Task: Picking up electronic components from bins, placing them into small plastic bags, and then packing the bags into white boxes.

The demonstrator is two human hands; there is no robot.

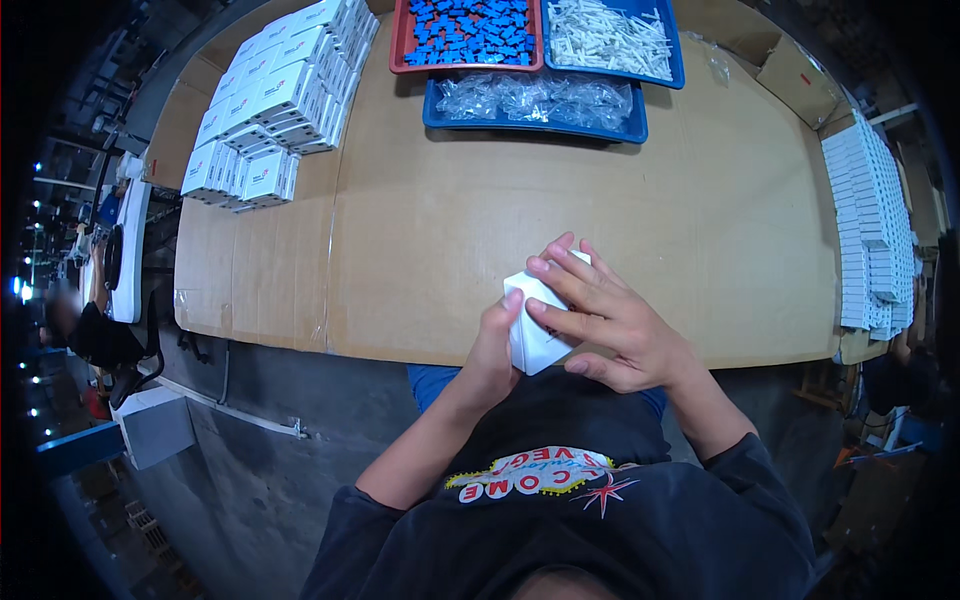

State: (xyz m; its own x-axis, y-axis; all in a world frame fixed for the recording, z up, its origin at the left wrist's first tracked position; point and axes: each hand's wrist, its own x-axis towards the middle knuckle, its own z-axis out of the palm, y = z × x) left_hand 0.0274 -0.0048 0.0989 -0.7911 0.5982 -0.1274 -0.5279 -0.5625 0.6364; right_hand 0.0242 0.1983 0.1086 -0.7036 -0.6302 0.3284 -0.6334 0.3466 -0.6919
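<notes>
A small white cardboard box (540, 345) is held up over the near edge of the table, in front of my body. My left hand (492, 345) grips it from the left side, thumb pressed along its edge. Across its upper face and right side lies my right hand (615, 325), with fingers spread and touching the box. Part of the box is hidden under the right fingers, so whether its flap is closed cannot be made out.
White boxes (285, 90) are stacked at the table's far left, and another white stack (868, 225) stands at the right edge. At the back are a red tray (398, 45) of blue pieces, a blue tray (678, 60) of white pieces, and a blue tray (535, 127) of clear plastic.
</notes>
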